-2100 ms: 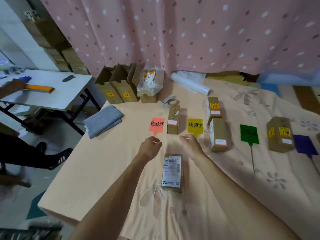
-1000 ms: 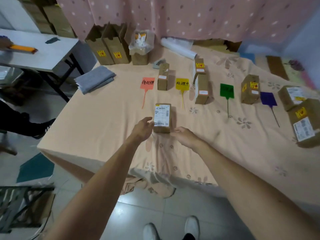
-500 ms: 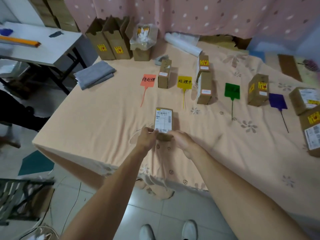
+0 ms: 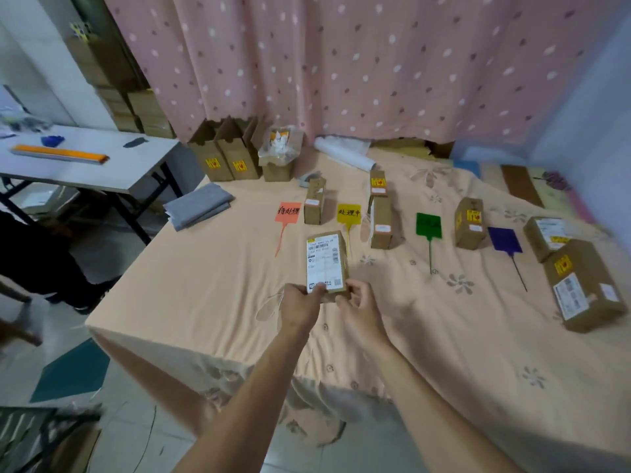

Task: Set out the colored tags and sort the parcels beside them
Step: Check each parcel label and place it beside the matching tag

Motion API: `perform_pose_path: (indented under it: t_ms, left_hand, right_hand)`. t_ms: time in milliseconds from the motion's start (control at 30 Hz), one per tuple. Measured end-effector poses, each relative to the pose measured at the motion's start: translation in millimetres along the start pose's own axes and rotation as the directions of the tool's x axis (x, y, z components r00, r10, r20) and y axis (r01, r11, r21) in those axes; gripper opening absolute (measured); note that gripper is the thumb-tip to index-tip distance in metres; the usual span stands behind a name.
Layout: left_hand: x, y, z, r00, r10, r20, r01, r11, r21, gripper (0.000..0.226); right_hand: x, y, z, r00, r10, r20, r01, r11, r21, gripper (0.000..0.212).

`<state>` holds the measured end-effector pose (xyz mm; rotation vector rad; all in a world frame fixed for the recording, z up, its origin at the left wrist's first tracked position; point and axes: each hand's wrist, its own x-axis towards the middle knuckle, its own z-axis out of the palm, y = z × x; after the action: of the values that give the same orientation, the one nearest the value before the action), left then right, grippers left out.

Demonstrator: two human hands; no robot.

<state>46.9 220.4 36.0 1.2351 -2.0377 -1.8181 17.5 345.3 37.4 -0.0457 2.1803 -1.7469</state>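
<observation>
The brown cardboard parcel with the white shipping label [image 4: 326, 264], which lay flat on the peach flowered tablecloth [image 4: 211, 285] 0.5 s ago, is now tipped up off the cloth at its far end. The left hand [image 4: 302, 300] and the right hand [image 4: 358, 303] both grip its near end, fingers closed around it. Its label carries barcodes and small print too blurred to read. Beyond it lie 4 tags: the orange tag [image 4: 288, 212] with 3 handwritten Chinese characters, the yellow tag [image 4: 349, 213] reading 处理中, the green tag [image 4: 428, 226] and the purple tag [image 4: 504, 240]. Small brown boxes stand beside them, some with yellow stickers.
</observation>
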Motion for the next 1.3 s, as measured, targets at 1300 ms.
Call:
perform_pose_path:
  t_ms: [1300]
  left_hand:
    - [-151, 129, 8, 0.738, 0.674, 0.028, -0.648, 0.720, -0.248, 0.073]
  right_hand:
    - [-73, -139, -85, 0.997, 0.009, 0.071, -0.065, 0.522, 0.850, 0.033]
